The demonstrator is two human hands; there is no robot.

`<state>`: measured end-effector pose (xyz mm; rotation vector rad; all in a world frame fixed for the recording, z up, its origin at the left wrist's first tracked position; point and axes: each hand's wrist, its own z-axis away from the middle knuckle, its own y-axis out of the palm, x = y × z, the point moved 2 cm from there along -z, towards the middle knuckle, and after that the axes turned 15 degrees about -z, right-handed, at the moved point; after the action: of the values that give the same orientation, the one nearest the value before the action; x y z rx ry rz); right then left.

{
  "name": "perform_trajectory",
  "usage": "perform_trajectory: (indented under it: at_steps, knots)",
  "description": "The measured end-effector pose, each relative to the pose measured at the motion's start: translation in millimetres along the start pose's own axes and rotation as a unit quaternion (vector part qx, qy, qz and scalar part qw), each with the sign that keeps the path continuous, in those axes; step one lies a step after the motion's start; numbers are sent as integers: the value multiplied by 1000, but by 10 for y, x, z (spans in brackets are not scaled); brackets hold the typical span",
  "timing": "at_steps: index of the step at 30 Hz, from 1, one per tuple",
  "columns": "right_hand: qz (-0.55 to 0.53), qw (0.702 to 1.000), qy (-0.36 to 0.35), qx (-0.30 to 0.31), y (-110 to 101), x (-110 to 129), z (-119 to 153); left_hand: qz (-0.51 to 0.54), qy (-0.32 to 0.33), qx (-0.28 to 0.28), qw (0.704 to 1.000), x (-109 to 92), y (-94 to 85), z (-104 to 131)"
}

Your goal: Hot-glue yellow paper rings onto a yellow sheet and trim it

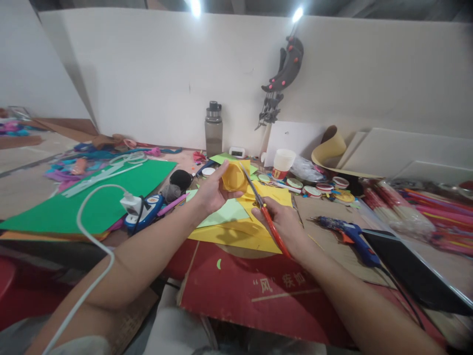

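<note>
My left hand (213, 192) pinches a piece of yellow paper (233, 177) that has a round outline on it, held up above the work surface. In my right hand (283, 219) is a pair of scissors (271, 224) with red handles. Their blades point up and away from me, and the tips meet the right edge of the yellow piece. How far the blades are apart is too small to tell. Beneath both hands lie yellow sheets (229, 236) and a pale green sheet (221, 213).
A blue glue gun (351, 236) lies at the right near a black flat object (414, 271). Left are green sheets (111, 202) and a blue power strip (144, 212) with a white cable. Behind stand a grey bottle (214, 130) and paper cups (283, 162). A red cardboard (240, 291) lies in front.
</note>
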<state>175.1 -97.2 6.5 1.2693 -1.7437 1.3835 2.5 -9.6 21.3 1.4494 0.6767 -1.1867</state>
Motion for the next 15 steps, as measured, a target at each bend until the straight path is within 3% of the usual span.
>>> perform_trajectory:
  at_steps: [6,15]
  knots:
    - [-23,999,-11,41,9,-66,8,-27,9,26,999,-2,-32,-22]
    - [-16,1000,-11,9,23,-150,-8,-41,2,53,998,42,57,39]
